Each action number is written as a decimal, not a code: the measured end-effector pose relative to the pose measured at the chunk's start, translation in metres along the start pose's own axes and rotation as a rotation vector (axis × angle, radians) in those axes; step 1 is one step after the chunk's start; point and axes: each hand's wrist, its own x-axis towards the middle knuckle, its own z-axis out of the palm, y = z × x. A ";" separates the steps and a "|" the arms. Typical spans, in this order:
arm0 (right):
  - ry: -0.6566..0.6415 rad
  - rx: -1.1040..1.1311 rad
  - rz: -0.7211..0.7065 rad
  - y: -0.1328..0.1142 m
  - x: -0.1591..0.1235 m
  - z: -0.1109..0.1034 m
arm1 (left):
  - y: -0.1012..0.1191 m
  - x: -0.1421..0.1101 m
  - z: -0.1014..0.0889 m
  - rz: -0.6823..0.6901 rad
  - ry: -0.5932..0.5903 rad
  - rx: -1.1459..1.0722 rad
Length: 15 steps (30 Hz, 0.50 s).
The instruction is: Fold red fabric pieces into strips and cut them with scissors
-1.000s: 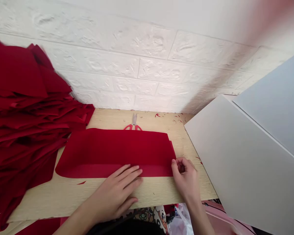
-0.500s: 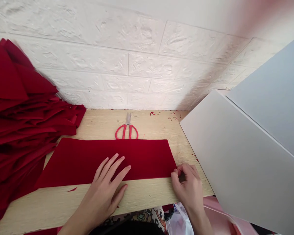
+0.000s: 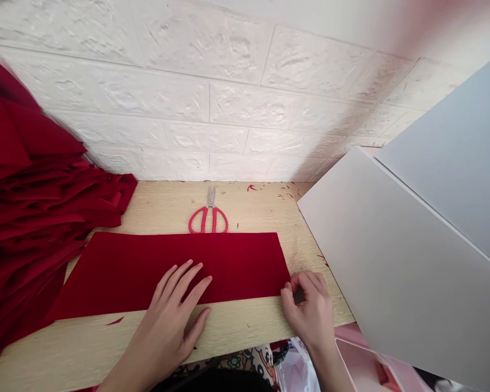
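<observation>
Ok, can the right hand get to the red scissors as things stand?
Probably yes. The red-handled scissors lie just beyond the far edge of the red fabric sheet, and nothing stands between them and the right hand, which would only need to pass over the flat sheet.

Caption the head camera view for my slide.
Bare left hand rests on a rectangular red fabric sheet, right hand at its corner.

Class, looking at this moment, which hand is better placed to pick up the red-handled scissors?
Probably the left hand: its fingers lie flat on the red felt, closest to the red-handled scissors. The right hand sits farther away, curled at the felt's corner.
</observation>
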 end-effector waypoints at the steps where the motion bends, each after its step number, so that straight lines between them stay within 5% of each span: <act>1: 0.003 -0.003 0.002 0.000 0.000 0.000 | 0.000 0.000 0.000 -0.003 0.002 -0.002; 15: 0.028 -0.029 -0.023 -0.001 0.002 0.002 | 0.000 0.000 0.000 0.001 0.005 0.005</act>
